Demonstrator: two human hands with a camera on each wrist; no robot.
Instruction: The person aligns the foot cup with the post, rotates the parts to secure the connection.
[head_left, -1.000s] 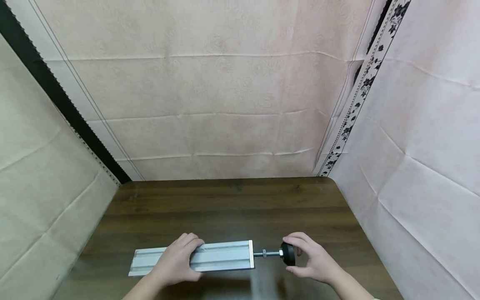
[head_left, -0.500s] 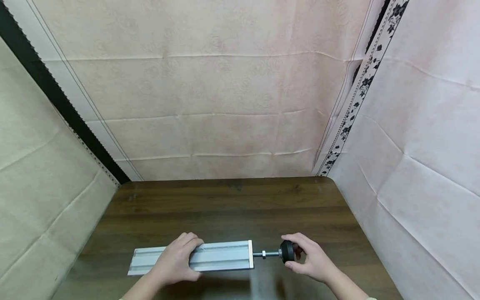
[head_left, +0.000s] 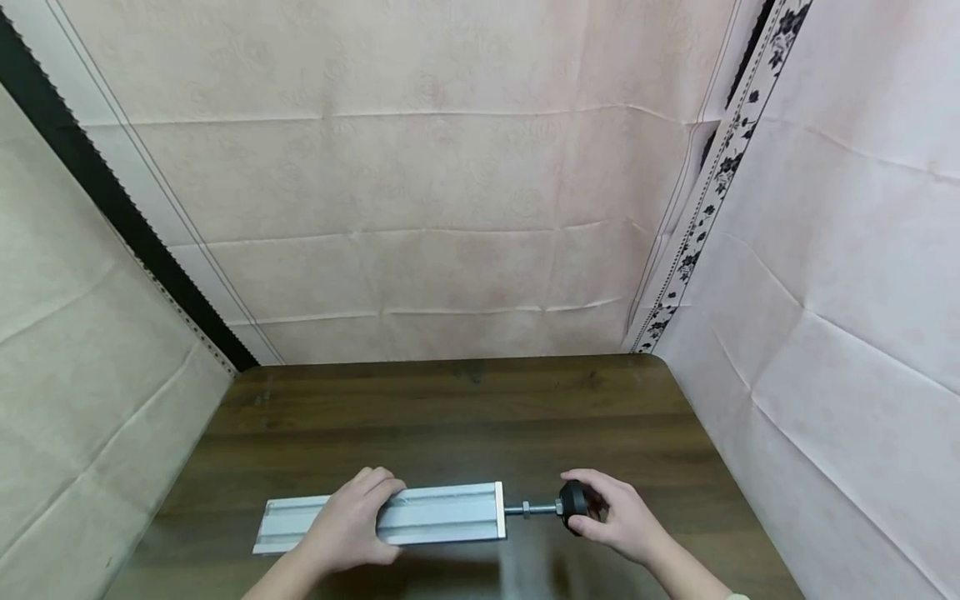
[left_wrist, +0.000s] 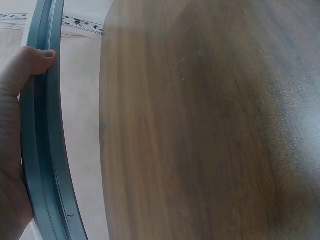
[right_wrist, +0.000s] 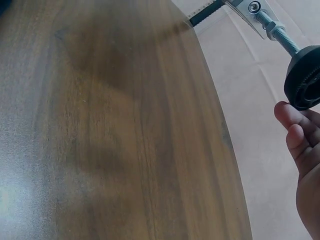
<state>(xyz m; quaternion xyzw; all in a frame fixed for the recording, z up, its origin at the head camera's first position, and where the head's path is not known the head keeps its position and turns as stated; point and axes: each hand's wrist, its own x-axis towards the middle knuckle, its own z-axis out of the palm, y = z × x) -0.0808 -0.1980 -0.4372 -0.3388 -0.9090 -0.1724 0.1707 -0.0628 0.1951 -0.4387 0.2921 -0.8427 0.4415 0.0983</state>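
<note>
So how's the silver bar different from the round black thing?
The silver bar is long and grooved; the black disc is short and round. The left hand grips the bar; the right hand holds the disc by its edge. Both are linked by one threaded rod.

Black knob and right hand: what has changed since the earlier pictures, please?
The right hand has shifted its thumb upward in the head view, from the lower edge of the black knob to overlap it. The left hand still holds the metal bar.
</note>
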